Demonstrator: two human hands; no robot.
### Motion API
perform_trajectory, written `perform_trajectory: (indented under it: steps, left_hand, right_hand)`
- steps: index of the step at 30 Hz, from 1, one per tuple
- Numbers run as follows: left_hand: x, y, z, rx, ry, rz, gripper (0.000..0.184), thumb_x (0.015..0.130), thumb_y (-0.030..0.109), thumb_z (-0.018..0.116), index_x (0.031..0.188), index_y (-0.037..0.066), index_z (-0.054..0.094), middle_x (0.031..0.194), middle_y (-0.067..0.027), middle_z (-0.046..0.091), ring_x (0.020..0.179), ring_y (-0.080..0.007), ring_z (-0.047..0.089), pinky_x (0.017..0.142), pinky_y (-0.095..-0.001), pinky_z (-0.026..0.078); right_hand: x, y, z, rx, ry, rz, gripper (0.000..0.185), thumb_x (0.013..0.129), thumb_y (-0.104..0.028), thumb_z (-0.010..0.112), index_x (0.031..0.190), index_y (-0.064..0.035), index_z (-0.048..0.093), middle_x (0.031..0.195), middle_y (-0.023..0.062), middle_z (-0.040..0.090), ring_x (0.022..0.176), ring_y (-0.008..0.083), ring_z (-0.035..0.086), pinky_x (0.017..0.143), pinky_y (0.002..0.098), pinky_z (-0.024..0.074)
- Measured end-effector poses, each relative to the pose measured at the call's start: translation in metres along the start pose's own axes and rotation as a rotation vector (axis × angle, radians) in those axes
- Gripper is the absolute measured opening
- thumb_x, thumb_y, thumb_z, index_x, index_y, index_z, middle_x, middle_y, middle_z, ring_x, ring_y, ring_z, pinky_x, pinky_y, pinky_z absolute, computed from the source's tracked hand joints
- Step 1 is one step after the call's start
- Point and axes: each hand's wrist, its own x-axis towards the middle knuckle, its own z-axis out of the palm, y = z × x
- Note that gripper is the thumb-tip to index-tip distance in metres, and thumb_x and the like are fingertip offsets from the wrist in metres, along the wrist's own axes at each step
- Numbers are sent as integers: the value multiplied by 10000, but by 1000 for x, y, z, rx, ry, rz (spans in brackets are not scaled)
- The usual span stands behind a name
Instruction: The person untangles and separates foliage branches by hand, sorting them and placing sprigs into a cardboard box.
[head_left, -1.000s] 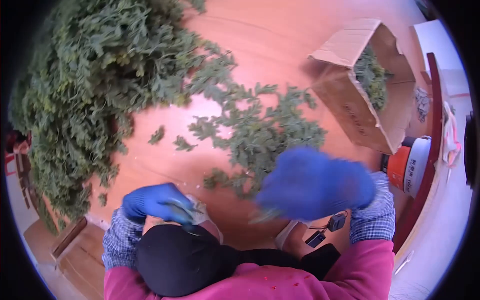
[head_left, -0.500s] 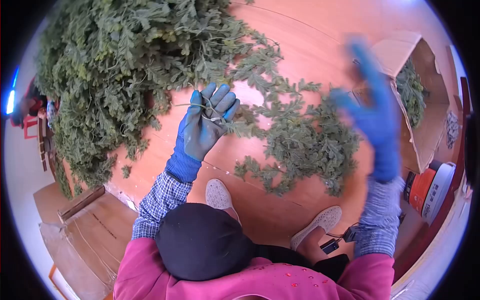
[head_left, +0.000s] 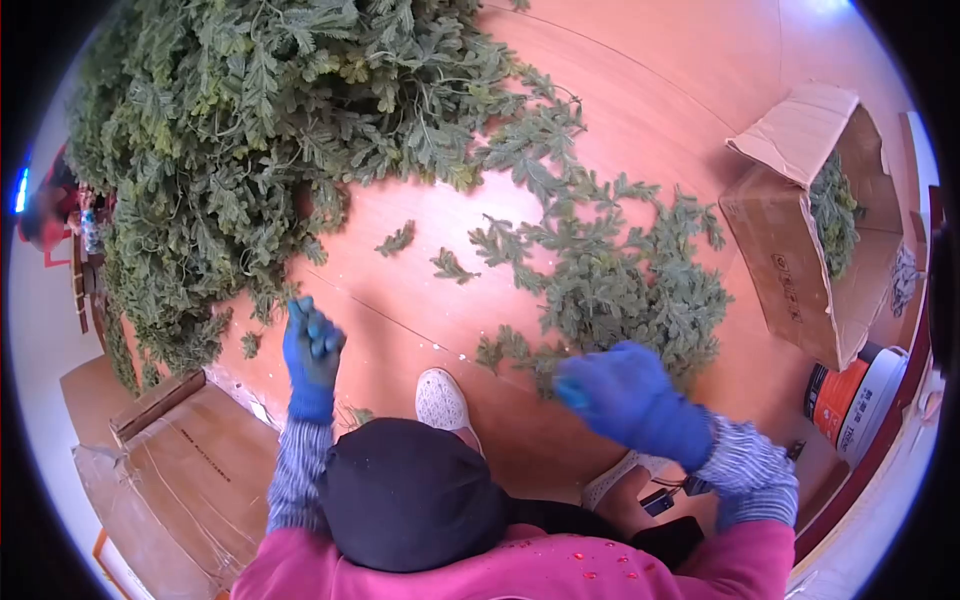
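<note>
L hand [head_left: 315, 350], open a sec ago, now curled tight nr big heap [head_left: 250, 150] far left, R hand [head_left: 630, 402] back from nr carton [head_left: 762, 240] to loose sprigs [head_left: 630, 300] right of ctr, so that reach seems done; can't tell R grip or L contents.

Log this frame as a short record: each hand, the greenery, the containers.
Left hand: gloved, fingers curled near the large greenery pile; anything held is hidden
Right hand: blue-gloved, at the near edge of the smaller greenery heap; grip unclear
Loose sprigs: two on the floor between pile and heap
Box: cardboard, open, greenery inside
Bucket: orange and white, beside the box
</note>
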Motion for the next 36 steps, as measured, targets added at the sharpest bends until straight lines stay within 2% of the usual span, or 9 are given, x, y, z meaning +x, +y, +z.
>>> perform_trajectory:
  steps: [5,14,17,20,22,25,31,34,36]
  left_hand:
    - [-129,-26,-59,1326,182,-463,334,967,287,526,1194,48,578,731,-4,616,575,-145,590,539,-267,473]
    - [-230,-8,-103,1495,201,-818,288,920,268,593,1094,45,646,792,-16,661,677,-147,620,641,-272,494]
    - [-222,8,-90,1569,157,-846,273,904,261,615,1060,43,669,813,-19,676,711,-148,630,675,-274,501]
    - [-188,34,-58,1744,15,-822,259,888,255,638,1027,42,692,833,-23,691,745,-149,641,709,-275,508]
    - [-142,44,-21,1872,-108,-669,250,878,250,653,1005,41,707,847,-26,701,768,-149,647,732,-276,512]
    - [-49,28,78,1415,-71,34,245,839,87,662,1066,-2,685,948,-62,704,866,-87,617,747,-264,513]
    - [79,9,240,1287,-607,848,737,851,258,679,1427,-46,334,1417,-196,441,1324,-273,424,1088,-396,335]
    - [95,-7,260,1259,-797,623,792,860,402,655,1415,-65,337,1317,-194,524,1222,-255,518,1060,-374,372]
    - [88,-11,258,871,-737,-252,718,848,408,665,1344,-59,437,1150,-145,619,1051,-204,601,967,-339,443]
  right_hand:
    - [10,44,-22,-210,73,-254,456,742,-371,713,1105,-110,622,913,134,656,802,314,629,775,409,499]
    - [216,221,-15,-276,959,484,559,837,-501,599,1196,-73,603,1129,153,648,1043,293,623,929,416,473]
    - [232,208,-44,350,464,543,449,869,-441,586,1079,-50,656,1248,133,601,1061,284,621,943,400,472]
    - [227,168,-60,720,727,-65,323,884,-280,650,1104,-43,657,1294,95,586,1078,184,610,961,321,464]
    - [222,157,-62,349,644,88,195,918,-175,606,1027,-20,652,1307,88,576,1041,163,617,939,304,473]
    - [207,106,-88,847,500,-180,175,917,-184,604,943,-15,638,1362,97,530,1093,186,590,949,325,466]
    - [198,68,-112,71,414,-560,220,871,-238,630,966,-40,642,1427,121,457,1267,318,461,1033,423,385]
    - [192,54,-111,183,434,-484,203,851,-234,641,934,-49,654,1422,120,462,1278,326,452,1033,435,387]
    - [199,58,-100,82,467,-511,200,845,-217,642,954,-49,656,1402,130,480,1256,322,472,1018,427,406]
